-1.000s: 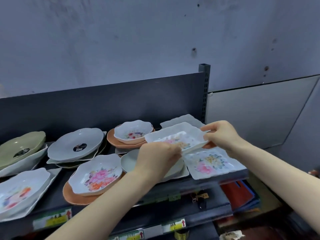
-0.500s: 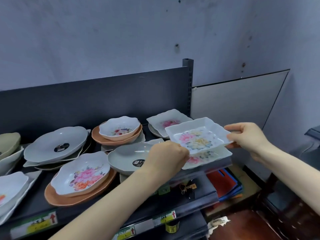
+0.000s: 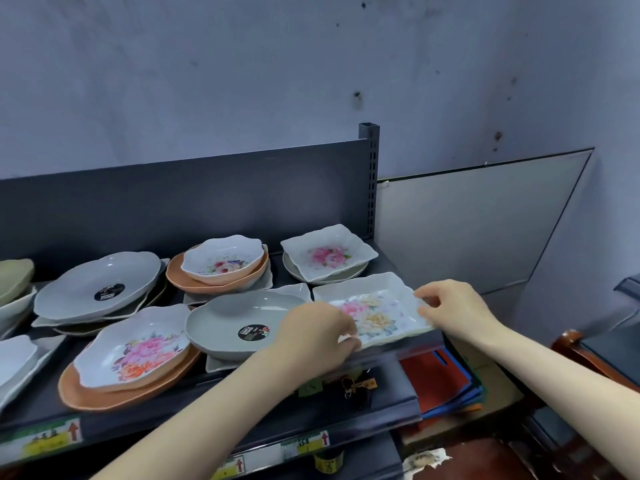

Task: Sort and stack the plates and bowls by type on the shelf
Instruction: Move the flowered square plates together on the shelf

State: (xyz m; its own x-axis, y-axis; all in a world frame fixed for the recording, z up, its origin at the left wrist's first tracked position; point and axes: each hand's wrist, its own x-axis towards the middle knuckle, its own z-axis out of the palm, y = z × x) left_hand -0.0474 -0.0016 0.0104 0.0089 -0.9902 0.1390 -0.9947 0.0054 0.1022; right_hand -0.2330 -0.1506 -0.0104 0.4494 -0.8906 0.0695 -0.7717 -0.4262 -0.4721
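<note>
Far left on the shelf, a green bowl peeks in, and next to it a grey plate tops a mixed pile. In front, a floral bowl sits in an orange plate. Types are jumbled, so there looks to be plenty of sorting left. Centre stage is a grey bowl with a sticker.

Now the action: the left hand curls its fingers over the near left edge of the floral tray, which lies low at the shelf's front right corner, just beside the grey bowl. Behind it a square dish rests on a round plate. The right hand pinches the tray's right rim.

This looks like the set-down step, though it's unclear whether the tray is fully seated. Next call: both hands let go cleanly, make sure nothing overhangs the front lip, then go for the mismatched bowls.
</note>
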